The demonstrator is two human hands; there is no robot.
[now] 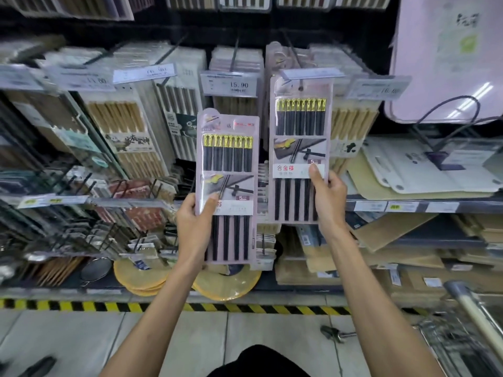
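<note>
Right now, holding up two flat packs of black chopsticks, one in each hand. Nearest, gripping the left pack (227,159) low down with the left hand (194,213): thumb on the front, fingers curled round the back edge. A bit farther, pinching the right pack (299,126) the same way with the right hand (328,197), thumb pressed on the white label. Top hole right at the hook (300,85), on it or just off, hard to tell. Likely light, thin and a bit bendy, with smooth, slippery plastic. Best to grip by the side edge near the middle, not by the floppy top. Probably not easy to break. Counted: two hands, two packs, a "5" printed on each. Behind, many more packs hanging on the shelves (408,205), and one price tag (230,84) reading 15.90.
</note>
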